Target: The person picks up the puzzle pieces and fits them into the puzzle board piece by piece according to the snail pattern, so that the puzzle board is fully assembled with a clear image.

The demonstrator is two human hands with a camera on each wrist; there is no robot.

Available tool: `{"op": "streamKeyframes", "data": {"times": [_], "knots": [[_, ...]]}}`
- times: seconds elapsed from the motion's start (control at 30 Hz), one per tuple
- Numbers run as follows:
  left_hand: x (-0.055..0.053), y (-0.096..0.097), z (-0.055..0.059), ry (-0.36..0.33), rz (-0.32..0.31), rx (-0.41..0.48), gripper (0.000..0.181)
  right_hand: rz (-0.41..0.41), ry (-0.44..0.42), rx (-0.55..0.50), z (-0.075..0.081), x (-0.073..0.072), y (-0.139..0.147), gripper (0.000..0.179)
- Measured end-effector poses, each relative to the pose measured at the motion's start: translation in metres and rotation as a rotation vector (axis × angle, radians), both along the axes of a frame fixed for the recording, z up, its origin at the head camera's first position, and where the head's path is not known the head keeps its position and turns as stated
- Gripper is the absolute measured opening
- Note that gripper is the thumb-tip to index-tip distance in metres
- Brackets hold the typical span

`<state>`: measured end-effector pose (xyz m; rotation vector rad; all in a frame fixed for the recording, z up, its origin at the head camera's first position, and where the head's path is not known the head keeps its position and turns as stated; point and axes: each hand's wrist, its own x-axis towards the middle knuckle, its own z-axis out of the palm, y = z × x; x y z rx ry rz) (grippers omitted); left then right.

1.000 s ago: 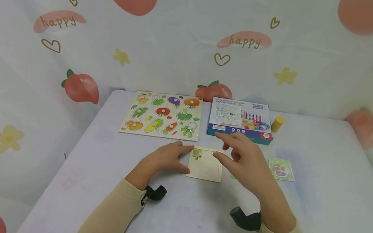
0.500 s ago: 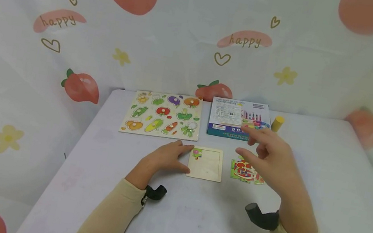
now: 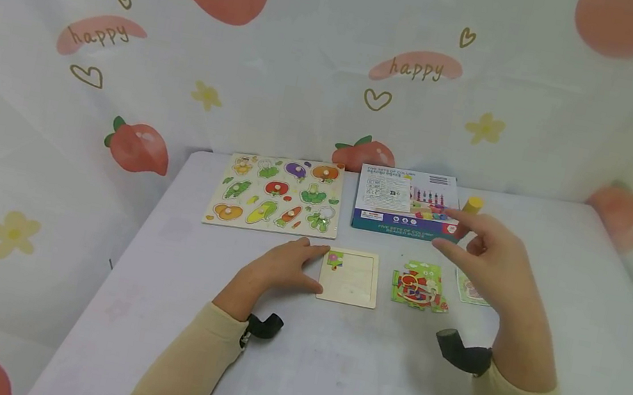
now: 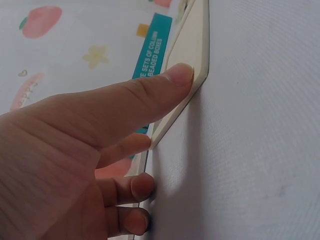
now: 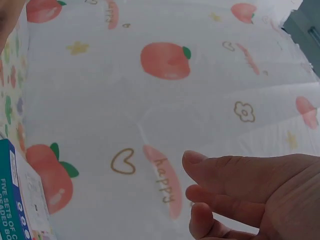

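- While the left hand [image 3: 279,267] lies flat against the small wooden tray [image 3: 349,277] mid-counter, the right hand [image 3: 492,260] hovers loose and empty beyond the puzzle pieces [image 3: 420,286]: lower it gently.
- Left wrist: thumb [image 4: 150,92] presses the tray's corner; keep that.
- Right wrist: fingers [image 5: 225,172] loosely curled, holding nothing.

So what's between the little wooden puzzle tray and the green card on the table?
In the head view, a pile of loose puzzle pieces lies between the wooden tray and the green card.

table [image 3: 322,382], puzzle tray [image 3: 348,288], box [image 3: 407,203], pegboard [image 3: 275,194]
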<state>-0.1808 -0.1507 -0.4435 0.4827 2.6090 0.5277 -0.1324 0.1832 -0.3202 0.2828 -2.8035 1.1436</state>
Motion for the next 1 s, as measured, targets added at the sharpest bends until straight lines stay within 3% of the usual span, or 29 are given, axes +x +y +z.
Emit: {"op": "streamKeyframes", "data": {"times": [0.47, 1.0], "knots": [[-0.002, -0.002, -0.006, 0.010, 0.009, 0.019, 0.086, -0.074, -0.226, 0.030, -0.021, -0.029, 0.026, 0.064], [-0.003, -0.001, -0.007, 0.015, 0.014, 0.002, 0.087, 0.026, -0.375, 0.083, -0.065, -0.058, 0.035, 0.064]]}}
